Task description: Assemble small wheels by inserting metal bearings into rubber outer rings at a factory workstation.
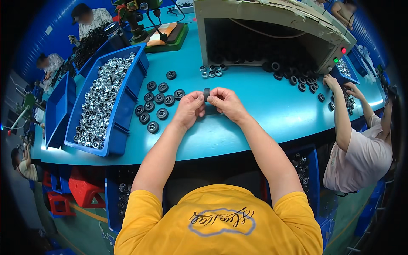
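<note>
Between my two hands, over the middle of the teal table, a small black wheel (206, 94) is held on edge. My left hand (191, 109) pinches it from the left with thumb and fingertips. From the right, my right hand (228, 104) closes on it the same way. Whether a hub sits inside the wheel is hidden by my fingers. Just left of my left hand lie several loose black wheels (162, 113) with dark centres. A small group of shiny silver hubs (211, 73) stands beyond my hands, by the large box.
A blue bin (111, 146) full of silver hubs stands at the left, beside another blue bin (57, 114). An open-fronted box (272, 8) with black tires (293, 78) spilling out is at the back. A co-worker's arms (341, 110) reach in at the right. A green press (138, 25) stands behind.
</note>
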The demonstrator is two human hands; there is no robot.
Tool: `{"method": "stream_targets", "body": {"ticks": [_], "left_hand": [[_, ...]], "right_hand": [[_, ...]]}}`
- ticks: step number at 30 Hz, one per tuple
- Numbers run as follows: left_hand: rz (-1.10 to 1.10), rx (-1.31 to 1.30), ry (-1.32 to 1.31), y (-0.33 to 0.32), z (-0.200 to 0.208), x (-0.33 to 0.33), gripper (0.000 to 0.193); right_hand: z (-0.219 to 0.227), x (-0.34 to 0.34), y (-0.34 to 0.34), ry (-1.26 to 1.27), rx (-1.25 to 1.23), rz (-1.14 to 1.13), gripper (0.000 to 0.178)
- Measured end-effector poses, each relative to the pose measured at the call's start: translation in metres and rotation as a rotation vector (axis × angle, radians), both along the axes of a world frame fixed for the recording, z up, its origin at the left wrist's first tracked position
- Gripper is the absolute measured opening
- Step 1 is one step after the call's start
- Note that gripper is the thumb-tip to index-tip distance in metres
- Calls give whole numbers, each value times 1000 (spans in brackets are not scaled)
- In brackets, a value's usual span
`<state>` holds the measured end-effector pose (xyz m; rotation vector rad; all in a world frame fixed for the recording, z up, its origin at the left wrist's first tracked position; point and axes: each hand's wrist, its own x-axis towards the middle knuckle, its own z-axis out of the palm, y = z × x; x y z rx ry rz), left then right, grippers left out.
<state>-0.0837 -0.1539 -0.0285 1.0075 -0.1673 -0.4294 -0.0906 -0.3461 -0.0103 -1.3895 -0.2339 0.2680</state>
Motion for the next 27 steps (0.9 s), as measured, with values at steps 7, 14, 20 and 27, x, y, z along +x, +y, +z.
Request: {"method": "stream_targets", "body": {"ticks": [7, 14, 20, 27], "left_hand": [[6, 50, -1, -1, 5, -1, 20], [23, -23, -75, -5, -1, -1, 17], [91, 1, -119, -14, 8, -6, 18], [134, 281, -279, -15, 18, -13, 16]], "right_hand": [[1, 0, -4, -168, -205, -89, 13], [4, -1, 1, -263, -301, -134, 14], [2, -4, 2, -284, -227, -150, 13], [8, -6, -7, -24, 101, -84, 15]]}}
